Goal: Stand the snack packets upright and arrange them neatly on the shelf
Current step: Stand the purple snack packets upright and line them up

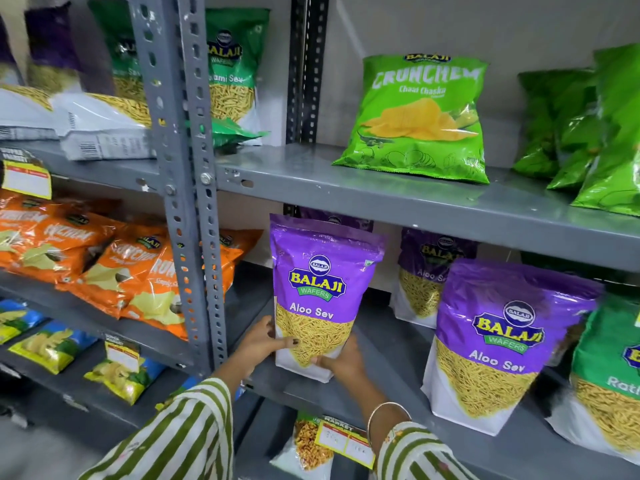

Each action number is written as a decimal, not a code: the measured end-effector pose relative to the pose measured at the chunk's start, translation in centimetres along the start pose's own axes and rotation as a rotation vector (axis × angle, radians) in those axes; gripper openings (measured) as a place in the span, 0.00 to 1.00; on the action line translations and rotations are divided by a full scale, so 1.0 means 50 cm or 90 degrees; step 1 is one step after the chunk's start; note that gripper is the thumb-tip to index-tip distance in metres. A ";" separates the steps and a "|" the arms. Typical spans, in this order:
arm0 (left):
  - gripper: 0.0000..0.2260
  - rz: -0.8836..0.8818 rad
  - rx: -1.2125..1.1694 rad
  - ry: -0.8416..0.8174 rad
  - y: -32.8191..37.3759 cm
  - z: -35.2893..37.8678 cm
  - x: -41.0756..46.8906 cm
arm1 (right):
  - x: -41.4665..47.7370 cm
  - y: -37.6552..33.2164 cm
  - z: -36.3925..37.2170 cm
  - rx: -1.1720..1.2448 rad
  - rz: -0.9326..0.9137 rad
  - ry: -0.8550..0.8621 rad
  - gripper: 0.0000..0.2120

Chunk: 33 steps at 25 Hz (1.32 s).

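Where the grey slotted upright (194, 188) divides the racks, the bay to its left holds orange Crunchem packets (104, 268) slumped in an overlapping heap on their shelf, with blue-and-yellow chip packets (52, 344) lying flat on the shelf below. Just right of the upright, the left hand (259, 344) grips the lower left edge of a purple Balaji Aloo Sev packet (320, 299), fingers curled onto its front. The packet stands upright near the front of the middle shelf (391, 386), its white base on the grey surface. The right hand (341, 362), with a bangle at the wrist, clasps the packet's lower right corner. Both sleeves are striped green and white. Further right, a second Aloo Sev packet (498, 344) stands upright at the shelf front, and a third (426, 275) stands behind, between the two. On the upper shelf (398, 199), a green Crunchem Chaat Chaska packet (420, 116) leans back against the wall. At the far right edge, a green Balaji packet (609, 382) stands just beside the second Aloo Sev packet.
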<state>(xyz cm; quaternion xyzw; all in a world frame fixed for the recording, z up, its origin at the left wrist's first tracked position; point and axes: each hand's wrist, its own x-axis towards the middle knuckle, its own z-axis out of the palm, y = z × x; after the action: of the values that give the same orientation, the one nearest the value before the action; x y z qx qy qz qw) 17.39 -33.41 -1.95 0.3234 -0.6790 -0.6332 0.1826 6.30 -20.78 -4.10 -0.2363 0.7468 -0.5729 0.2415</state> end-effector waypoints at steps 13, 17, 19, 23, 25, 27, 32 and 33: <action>0.02 0.098 -0.390 0.179 0.254 -0.023 0.022 | 0.034 -0.226 -0.124 0.311 -0.128 0.096 0.09; 0.22 -0.067 -0.233 0.115 0.144 0.000 -0.018 | 0.007 -0.101 -0.090 0.208 0.011 0.032 0.33; 0.21 -0.154 -0.179 0.053 0.072 0.015 -0.038 | 0.005 -0.034 -0.066 0.160 0.090 -0.032 0.36; 0.14 -0.166 -0.171 0.055 -0.002 0.033 -0.042 | -0.003 0.015 -0.006 0.128 0.126 -0.032 0.35; 0.14 -0.149 -0.173 0.064 0.002 0.025 -0.042 | -0.003 0.016 0.018 0.123 0.111 0.001 0.36; 0.15 -0.147 -0.180 0.064 0.005 0.016 -0.036 | -0.005 0.015 0.031 0.139 0.100 -0.009 0.36; 0.20 -0.139 -0.146 0.061 -0.014 0.001 -0.018 | -0.019 0.001 0.031 0.147 0.097 -0.023 0.37; 0.23 -0.134 -0.137 0.059 -0.016 0.004 -0.019 | -0.024 0.001 0.022 0.128 0.106 -0.014 0.39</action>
<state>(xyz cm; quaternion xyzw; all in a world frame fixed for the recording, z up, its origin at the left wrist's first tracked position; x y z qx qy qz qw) 18.09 -32.63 -2.59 0.4004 -0.5603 -0.7023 0.1800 7.91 -20.85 -4.29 -0.1546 0.6998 -0.6203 0.3186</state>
